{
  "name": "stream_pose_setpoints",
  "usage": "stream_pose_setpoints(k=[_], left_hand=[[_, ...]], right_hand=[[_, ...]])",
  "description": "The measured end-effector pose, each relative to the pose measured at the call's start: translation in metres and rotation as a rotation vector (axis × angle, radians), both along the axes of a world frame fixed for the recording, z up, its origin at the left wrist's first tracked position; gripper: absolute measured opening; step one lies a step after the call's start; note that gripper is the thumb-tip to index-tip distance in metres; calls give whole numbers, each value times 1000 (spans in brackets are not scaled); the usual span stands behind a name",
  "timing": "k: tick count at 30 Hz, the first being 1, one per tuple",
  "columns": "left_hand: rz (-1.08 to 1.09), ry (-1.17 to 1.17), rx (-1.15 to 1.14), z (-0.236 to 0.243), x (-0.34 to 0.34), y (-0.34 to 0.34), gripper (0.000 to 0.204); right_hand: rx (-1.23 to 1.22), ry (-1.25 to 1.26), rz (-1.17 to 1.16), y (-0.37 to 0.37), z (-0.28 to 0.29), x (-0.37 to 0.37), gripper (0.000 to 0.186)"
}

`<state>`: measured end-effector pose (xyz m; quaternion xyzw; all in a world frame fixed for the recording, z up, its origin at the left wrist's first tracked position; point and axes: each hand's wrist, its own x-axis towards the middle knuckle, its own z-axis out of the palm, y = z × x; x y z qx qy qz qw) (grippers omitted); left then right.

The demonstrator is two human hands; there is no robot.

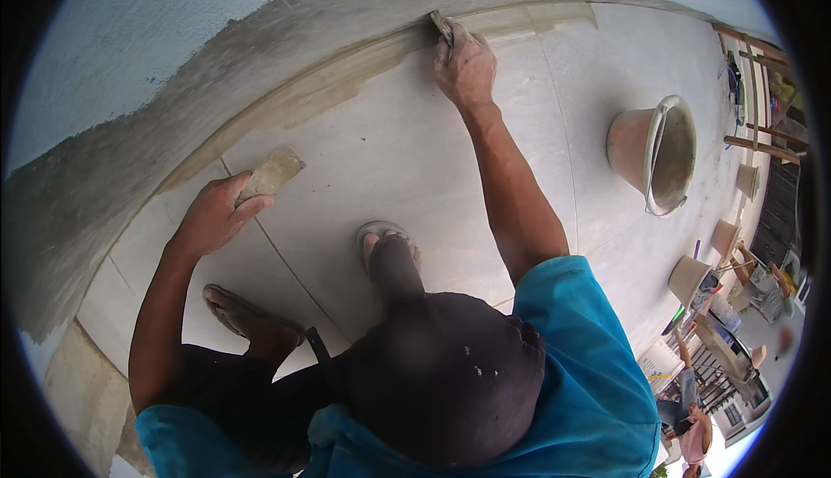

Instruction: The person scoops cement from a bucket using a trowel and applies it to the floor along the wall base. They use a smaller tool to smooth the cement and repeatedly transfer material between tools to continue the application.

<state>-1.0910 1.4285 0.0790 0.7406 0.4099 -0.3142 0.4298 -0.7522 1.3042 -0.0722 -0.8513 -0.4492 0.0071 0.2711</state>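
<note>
My left hand (210,216) is closed around one end of a flat, cement-smeared scraper (275,175), held above the floor tiles. Up at the foot of the wall, my right hand (468,71) grips a small cement-coated tool (441,25); its tip touches the seam between wall and floor. My fingers hide most of that tool, so its exact kind cannot be told. A strip of wet grey-brown cement (320,97) runs along this seam on both sides of my right hand.
A cement-stained bucket (630,145) with a handle stands to the right on the large pale tiles (415,145). The curving wall (199,80) is grey below and pale blue above. Further right are more buckets (688,279), wooden framing (762,149) and other people (692,435).
</note>
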Motion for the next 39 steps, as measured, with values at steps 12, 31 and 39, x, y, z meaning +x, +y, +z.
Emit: stream_pose_setpoints(k=[12,31,39], left_hand=[[85,-175,20,-16,-36,-6,44],[506,-344,-5,-29,-61,-14,23],[752,-462,-77,-33,-21,-31,35]], right_hand=[[96,172,-100,10,19,-42,17],[102,52,275,54,-8,-199,45],[500,1391,64,5,47,-142,31]])
